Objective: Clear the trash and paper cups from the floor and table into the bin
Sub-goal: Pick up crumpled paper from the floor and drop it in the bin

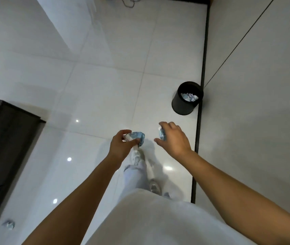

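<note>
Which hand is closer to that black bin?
Right. The right hand, holding a crumpled cup, sits just below the bin; the left hand, holding another cup, is farther to the left.

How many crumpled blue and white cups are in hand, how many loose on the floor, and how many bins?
Crumpled cups in hand: 2, left hand holding one, right hand holding one
Crumpled cup on floor: 1
Black bin: 1
Total: 4

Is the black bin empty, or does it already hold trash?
Not empty: crumpled blue-and-white paper lies inside the upright black bin, visible through its open top.
</note>
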